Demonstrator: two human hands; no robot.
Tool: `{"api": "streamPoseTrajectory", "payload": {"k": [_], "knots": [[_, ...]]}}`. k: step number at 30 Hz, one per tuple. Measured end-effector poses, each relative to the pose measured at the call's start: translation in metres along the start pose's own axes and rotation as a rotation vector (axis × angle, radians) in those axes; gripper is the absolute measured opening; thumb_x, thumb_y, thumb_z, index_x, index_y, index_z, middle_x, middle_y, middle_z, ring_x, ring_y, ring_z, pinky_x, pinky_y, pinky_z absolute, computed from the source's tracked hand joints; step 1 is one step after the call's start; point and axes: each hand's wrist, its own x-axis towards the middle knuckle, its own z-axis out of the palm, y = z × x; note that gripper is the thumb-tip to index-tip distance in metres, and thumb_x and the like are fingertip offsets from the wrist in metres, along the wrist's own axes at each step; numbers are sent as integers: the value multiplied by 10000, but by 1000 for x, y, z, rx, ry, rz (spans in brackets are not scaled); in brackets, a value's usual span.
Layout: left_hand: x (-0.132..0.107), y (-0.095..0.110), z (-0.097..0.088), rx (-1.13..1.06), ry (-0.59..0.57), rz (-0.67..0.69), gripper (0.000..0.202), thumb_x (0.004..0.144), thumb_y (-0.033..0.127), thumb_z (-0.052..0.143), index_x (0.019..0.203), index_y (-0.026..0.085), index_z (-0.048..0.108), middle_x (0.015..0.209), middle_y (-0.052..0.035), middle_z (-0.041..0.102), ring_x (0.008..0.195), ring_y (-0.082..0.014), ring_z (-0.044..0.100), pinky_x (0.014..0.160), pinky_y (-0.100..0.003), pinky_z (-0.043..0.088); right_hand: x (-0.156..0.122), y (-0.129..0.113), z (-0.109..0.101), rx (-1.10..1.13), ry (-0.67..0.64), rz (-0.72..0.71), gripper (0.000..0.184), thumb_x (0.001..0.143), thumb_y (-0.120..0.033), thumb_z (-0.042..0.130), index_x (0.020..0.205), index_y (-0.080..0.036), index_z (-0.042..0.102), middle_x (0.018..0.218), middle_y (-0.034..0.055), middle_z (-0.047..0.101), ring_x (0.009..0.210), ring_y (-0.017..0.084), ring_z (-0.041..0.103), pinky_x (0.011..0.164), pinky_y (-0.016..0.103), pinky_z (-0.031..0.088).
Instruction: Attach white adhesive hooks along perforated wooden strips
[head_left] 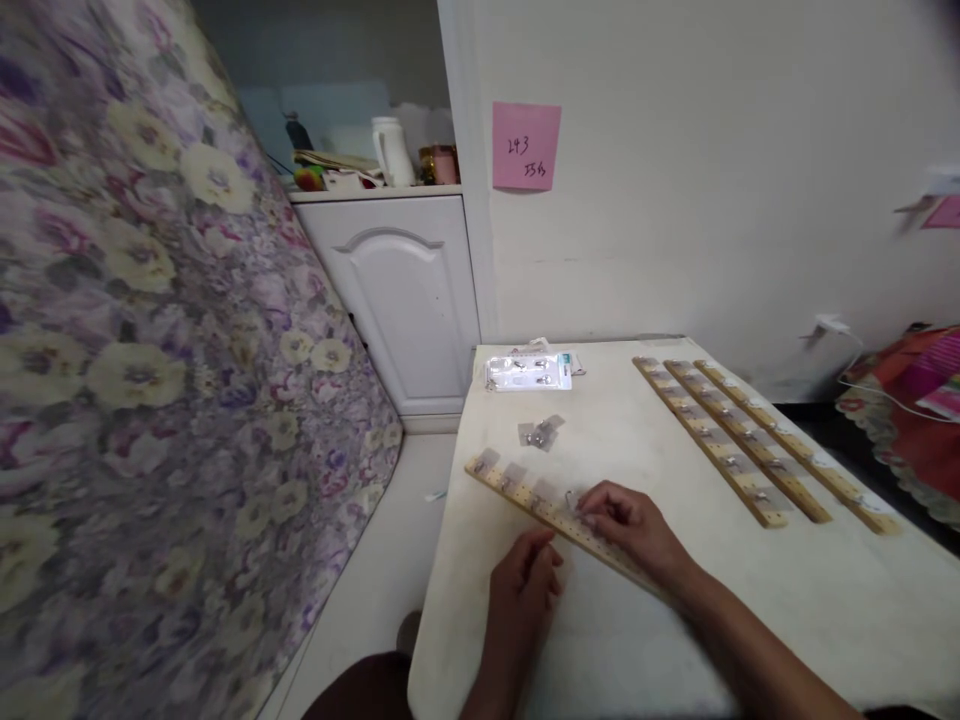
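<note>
A pale wooden strip with small holes (517, 490) lies slanted on the white table, with several clear square hooks (512, 475) along its left half. My right hand (622, 520) is over the strip's middle, thumb and fingers pinched on a clear hook with a curved metal end (572, 499). My left hand (525, 580) rests by the strip's near edge, fingers curled inward; whether it holds anything is hidden. Beyond the strip sits a small pile of loose clear hooks with metal parts (540, 434).
Three wooden strips bearing clear hooks (712, 440) lie side by side on the table's right. Clear blister packs (527, 372) are at the back left. A floral curtain (187, 350) hangs left, beside a white cabinet (401, 300). A pink note (525, 146) is on the wall.
</note>
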Motion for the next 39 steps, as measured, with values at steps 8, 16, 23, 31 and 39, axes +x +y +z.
{"api": "streamPoseTrajectory", "payload": {"k": [8, 16, 23, 31, 39], "knots": [[7, -4, 3, -394, 3, -150, 495, 757, 547, 577, 1047, 147, 575, 715, -10, 611, 528, -114, 559, 455, -215, 367, -19, -2, 11, -320, -85, -370, 197, 895, -199, 430, 890, -241, 623, 1015, 63, 629, 947, 168, 600, 814, 289, 480], [7, -4, 3, -309, -2, -118, 363, 705, 321, 634, 1005, 131, 562, 559, 33, 565, 495, -97, 505, 491, -212, 365, -24, 4, 16, -293, -81, -332, 211, 907, -210, 391, 866, -234, 596, 1083, 65, 586, 955, 163, 592, 820, 289, 477], [5, -3, 0, -191, 23, -95, 298, 724, 313, 608, 975, 154, 581, 574, 53, 547, 513, -96, 504, 511, -211, 366, -28, -1, 17, -117, 13, -103, 195, 910, -348, 423, 886, -218, 567, 889, 54, 626, 856, 190, 591, 743, 297, 470], [5, -11, -1, -100, -17, -53, 237, 758, 264, 584, 974, 168, 590, 682, 57, 518, 545, -77, 484, 541, -205, 376, -18, 6, 18, 8, -2, 102, 228, 846, -401, 543, 819, -183, 606, 689, -10, 553, 650, 134, 492, 596, 244, 366], [6, -7, -3, -79, 2, -41, 241, 762, 266, 572, 978, 163, 594, 677, 52, 520, 559, -87, 471, 555, -211, 379, -18, 8, 18, 221, -171, 186, 258, 733, -364, 689, 895, -181, 605, 633, -44, 503, 574, 96, 425, 531, 218, 288]]}}
